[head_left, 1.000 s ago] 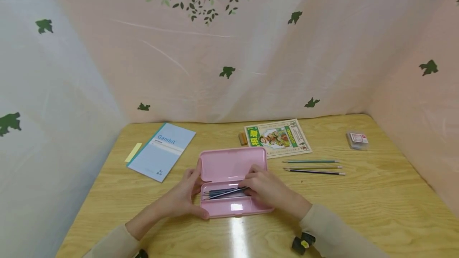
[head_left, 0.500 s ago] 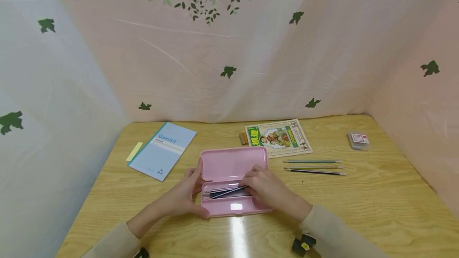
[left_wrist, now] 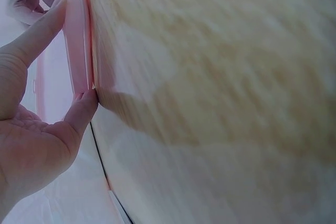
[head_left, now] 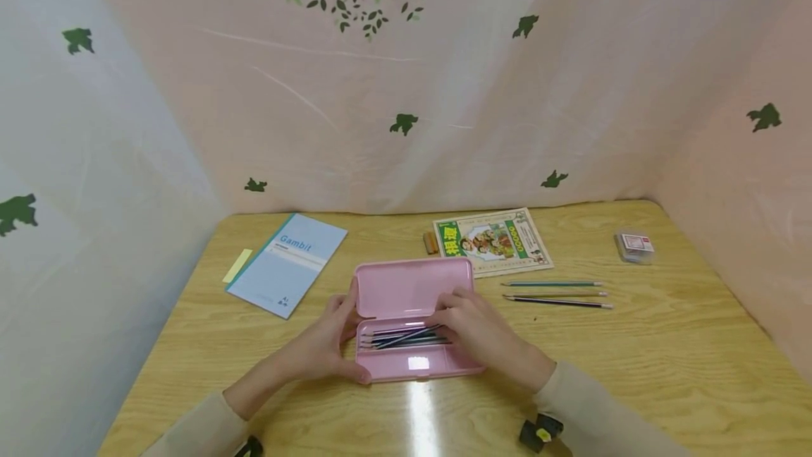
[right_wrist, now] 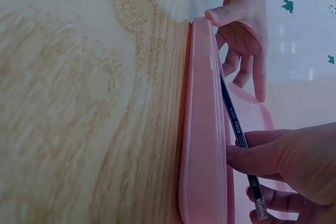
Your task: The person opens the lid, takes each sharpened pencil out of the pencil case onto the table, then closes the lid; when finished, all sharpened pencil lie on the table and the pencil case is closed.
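A pink pencil case [head_left: 400,370] lies with its lid up in front of the person. Several dark pencils [head_left: 380,335] lie in its rear compartment, one slanted across the others. The left hand [head_left: 320,346] grips the case's left end, thumb at the front corner and fingers toward the back. Over the right part of the case, the right hand [head_left: 476,326] holds the slanted dark pencil [right_wrist: 234,121] by its upper part, near the metal-banded end. That pencil's lower part is hidden by the case wall in the right wrist view.
Three pencils [head_left: 558,295] lie to the right. Behind the case are an illustrated booklet [head_left: 495,240] and a small brown block [head_left: 431,242]. A blue notebook [head_left: 288,263] overlaps a yellow strip [head_left: 237,266] at left. A small clear box [head_left: 634,247] stands far right on the wooden table [head_left: 666,358].
The pencils in the case have spread apart and lie more evenly in the compartment. The right hand has shifted slightly right; the left hand keeps its place.
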{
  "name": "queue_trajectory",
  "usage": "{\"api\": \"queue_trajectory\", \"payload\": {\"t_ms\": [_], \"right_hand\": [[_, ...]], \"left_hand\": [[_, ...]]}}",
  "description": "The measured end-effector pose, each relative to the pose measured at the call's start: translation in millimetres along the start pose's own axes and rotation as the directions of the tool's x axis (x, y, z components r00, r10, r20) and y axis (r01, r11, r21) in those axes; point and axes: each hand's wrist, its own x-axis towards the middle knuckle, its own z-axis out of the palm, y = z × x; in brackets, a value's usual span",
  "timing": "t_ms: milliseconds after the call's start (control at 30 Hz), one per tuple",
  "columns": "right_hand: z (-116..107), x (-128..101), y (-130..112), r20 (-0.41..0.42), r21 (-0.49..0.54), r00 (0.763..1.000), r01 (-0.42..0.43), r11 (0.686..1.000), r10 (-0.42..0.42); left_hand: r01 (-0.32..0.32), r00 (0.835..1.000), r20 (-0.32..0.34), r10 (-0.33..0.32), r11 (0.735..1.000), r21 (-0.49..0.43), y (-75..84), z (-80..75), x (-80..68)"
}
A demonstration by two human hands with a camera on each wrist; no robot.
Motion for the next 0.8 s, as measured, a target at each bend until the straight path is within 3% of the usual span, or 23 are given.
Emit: {"api": "queue_trajectory", "payload": {"t_ms": [200, 300, 400, 533, 667, 800], "right_hand": [[-7.8, -1.5, 4.9, -0.031, 0.065, 1.0, -0.003, 0.998, 0.005], [-15.5, -2.4, 10.3, -0.027, 0.146, 1.0, -0.005, 0.989, 0.009], [-25.0, -3.2, 16.8, 0.019, 0.287, 0.999, -0.038, 0.957, 0.034], [-36.9, -6.0, 25.9, 0.097, 0.44, 0.992, -0.111, 0.891, 0.076], [-44.5, -11.7, 36.9, 0.141, 0.501, 0.985, -0.155, 0.851, 0.096], [-48.7, -21.6, 48.7, 0.149, 0.523, 0.982, -0.177, 0.834, 0.116]], "left_hand": [[-0.005, 1.0, -0.001, 0.005, 1.0, 0.0, -0.1, -0.9, 0.2], [-0.005, 1.0, -0.003, 0.005, 1.0, 0.01, 0.0, -1.4, 0.3], [-0.01, 1.0, -0.005, 0.01, 1.0, 0.013, 0.0, -1.7, 0.9], [-0.009, 1.0, -0.005, 0.009, 1.0, 0.018, -0.1, -1.8, 1.1], [0.004, 1.0, -0.003, -0.004, 1.0, 0.029, 0.3, -1.5, 0.3], [0.017, 1.0, 0.0, -0.017, 0.999, 0.036, 0.3, -0.5, -0.1]]}}
